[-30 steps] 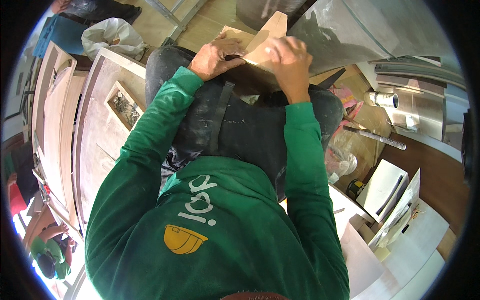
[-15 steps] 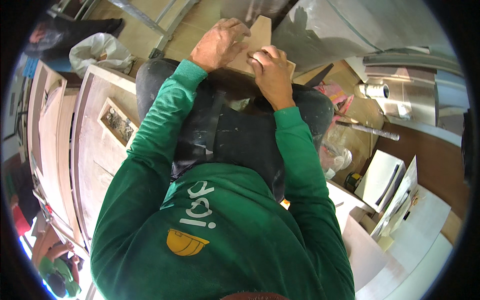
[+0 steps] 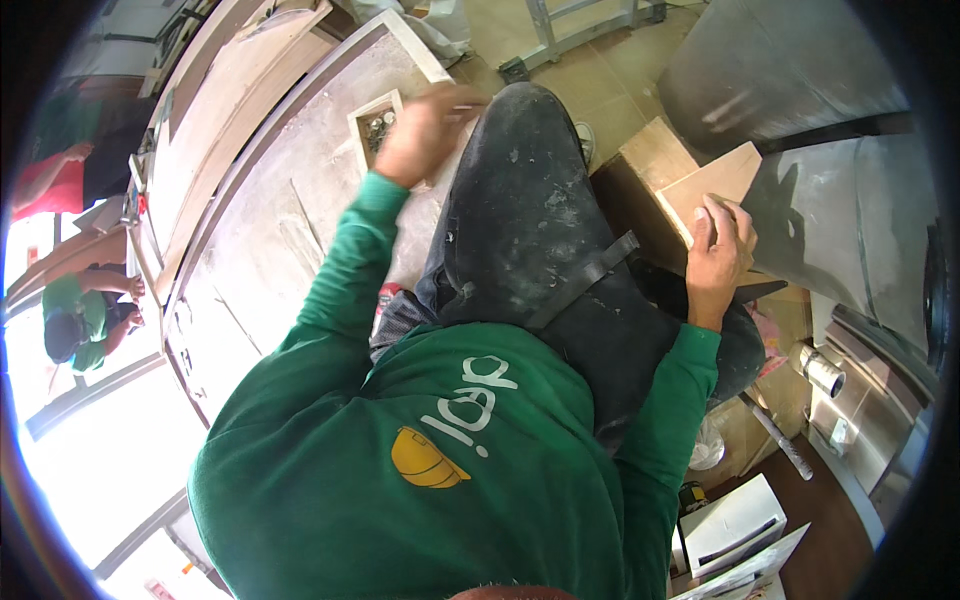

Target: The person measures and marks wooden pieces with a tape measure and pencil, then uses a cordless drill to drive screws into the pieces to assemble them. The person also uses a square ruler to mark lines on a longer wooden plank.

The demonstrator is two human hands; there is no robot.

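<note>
At the upper right, my right hand (image 3: 720, 245) is closed on the edge of a pale wooden board (image 3: 712, 185) with an angled corner. The board rests against a wooden box-like piece (image 3: 655, 150) beyond my knees. Over on the left, my left hand (image 3: 425, 135) is raised beside a small wooden tray (image 3: 357, 128) holding small metal hardware, perhaps screws. Motion smears its fingers, so whether they pinch anything cannot be made out. Part of the tray is hidden behind this hand.
The tray lies on a dusty, framed wooden panel (image 3: 300, 190) to my left. A metal ladder-like frame (image 3: 545, 35) stands at the top. Grey sheet-covered surfaces (image 3: 820, 200) are at the right, near a metal tube (image 3: 820, 370) and a rod (image 3: 778, 437). Another person (image 3: 85, 315) is at far left.
My view has turned toward the left. My left hand has left the wooden board and moved over beside the small tray. My right hand stays on the board.
</note>
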